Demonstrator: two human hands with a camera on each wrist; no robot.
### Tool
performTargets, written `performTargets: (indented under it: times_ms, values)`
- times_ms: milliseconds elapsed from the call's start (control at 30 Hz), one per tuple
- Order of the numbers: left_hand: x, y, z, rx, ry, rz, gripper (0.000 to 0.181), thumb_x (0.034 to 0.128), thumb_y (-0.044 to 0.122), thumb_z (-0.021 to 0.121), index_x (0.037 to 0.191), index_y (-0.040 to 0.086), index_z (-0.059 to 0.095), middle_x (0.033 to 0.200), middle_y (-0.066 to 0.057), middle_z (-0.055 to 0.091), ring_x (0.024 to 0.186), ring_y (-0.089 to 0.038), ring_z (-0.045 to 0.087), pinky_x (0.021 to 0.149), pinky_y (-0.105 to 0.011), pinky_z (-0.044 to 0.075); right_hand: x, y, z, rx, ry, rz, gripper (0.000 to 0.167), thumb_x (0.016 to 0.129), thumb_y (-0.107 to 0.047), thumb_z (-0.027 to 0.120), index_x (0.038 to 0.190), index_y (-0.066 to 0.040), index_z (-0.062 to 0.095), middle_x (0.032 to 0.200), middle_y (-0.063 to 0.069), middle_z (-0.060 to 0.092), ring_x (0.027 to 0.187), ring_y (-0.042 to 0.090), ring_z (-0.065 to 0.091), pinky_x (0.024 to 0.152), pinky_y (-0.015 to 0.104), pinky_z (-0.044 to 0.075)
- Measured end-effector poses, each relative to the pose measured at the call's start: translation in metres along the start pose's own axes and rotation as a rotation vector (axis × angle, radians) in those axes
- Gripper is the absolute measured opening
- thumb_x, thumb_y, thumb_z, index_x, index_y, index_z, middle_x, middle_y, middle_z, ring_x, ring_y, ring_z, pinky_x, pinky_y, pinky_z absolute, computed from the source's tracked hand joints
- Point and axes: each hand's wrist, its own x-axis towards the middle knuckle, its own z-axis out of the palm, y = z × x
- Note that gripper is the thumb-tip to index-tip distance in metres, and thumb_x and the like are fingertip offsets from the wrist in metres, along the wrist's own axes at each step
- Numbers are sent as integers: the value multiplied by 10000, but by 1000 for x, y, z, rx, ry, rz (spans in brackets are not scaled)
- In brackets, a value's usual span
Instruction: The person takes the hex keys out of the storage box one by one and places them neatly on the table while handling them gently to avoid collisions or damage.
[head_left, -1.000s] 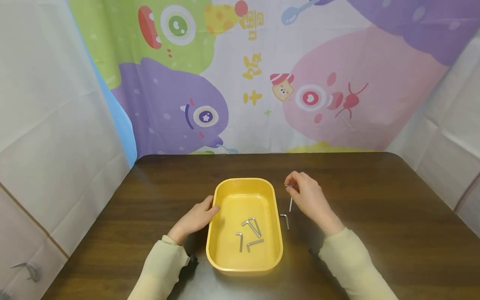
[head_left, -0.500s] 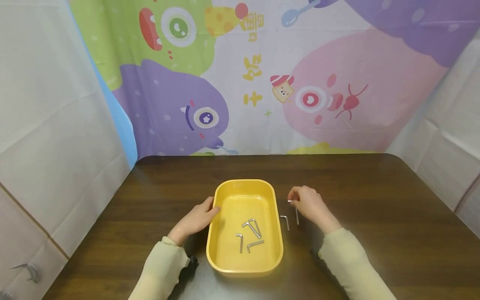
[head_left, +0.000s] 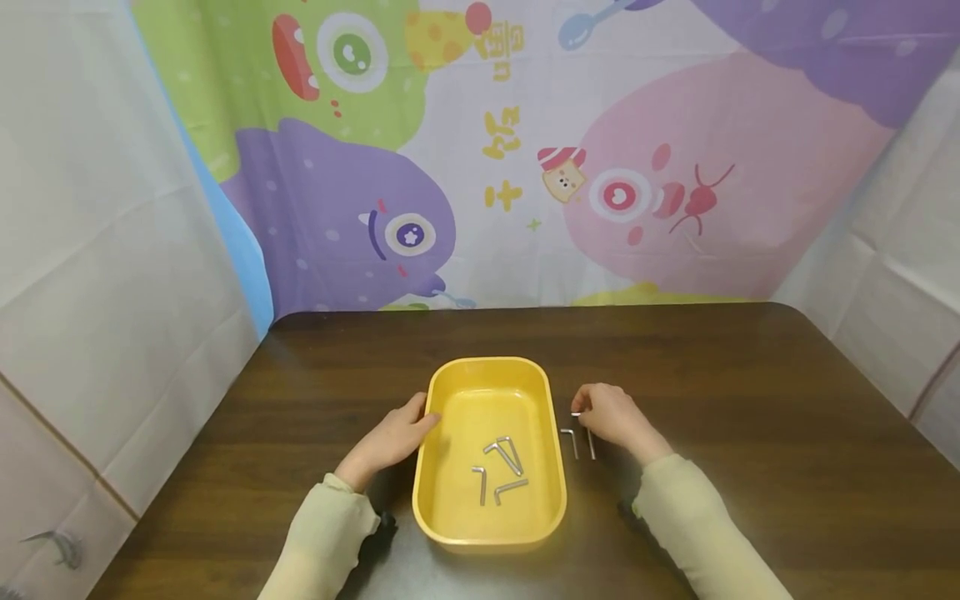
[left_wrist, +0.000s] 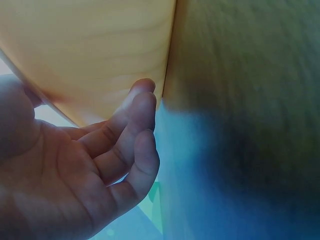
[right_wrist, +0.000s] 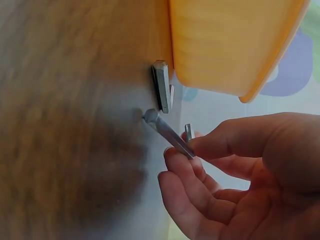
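A yellow tray [head_left: 491, 533] stands in the middle of the table with several L-shaped hex keys [head_left: 482, 487] lying on its floor. At its left side, my left hand [head_left: 388, 437] grips the rim, thumb over the edge and fingers against the outer wall [left_wrist: 100, 60]. Right of the tray, my right hand [head_left: 618, 423] pinches another hex key [right_wrist: 169, 135] between thumb and fingers, its long arm slanting down with the tip at or just above the tabletop. A second loose hex key [head_left: 575, 443] lies on the table between that one and the tray.
The dark wood table [head_left: 337, 358] ends at a cartoon-printed cloth [head_left: 517, 250] hanging behind it. Pale panels [head_left: 120, 208] rise on the left and right sides.
My right hand has come down and nearer to me with the pinched hex key, which now stands beside the loose one. My left hand and the tray have stayed put.
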Motion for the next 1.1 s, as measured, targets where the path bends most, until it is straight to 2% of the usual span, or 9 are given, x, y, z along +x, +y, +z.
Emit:
performTargets:
  times_ms: [267, 667, 1100]
  values:
    - [-1, 2, -1, -2, 1, 1, 353, 939, 262, 443, 1231, 64, 447, 887, -62, 623, 718, -134, 577, 725, -337, 465, 2, 1, 2, 6, -13, 21, 105, 737, -17, 571, 828, -59, 603, 700, 28, 524, 649, 180, 476, 587, 288, 382]
    - [0, 1, 1, 14, 6, -7, 351, 942, 274, 443, 1232, 76, 446, 885, -60, 625, 720, -132, 579, 736, -339, 463, 2, 2, 7, -19, -21, 49, 41, 745, -51, 595, 784, -59, 587, 709, 28, 546, 658, 188, 493, 595, 294, 393]
    - [-1, 1, 0, -6, -4, -10, 355, 939, 265, 443, 1233, 66, 443, 879, -62, 622, 715, -135, 580, 721, -330, 462, 1, 2, 6, -31, -40, 83, 71, 744, -25, 563, 785, -70, 599, 720, 29, 563, 670, 199, 508, 627, 326, 426]
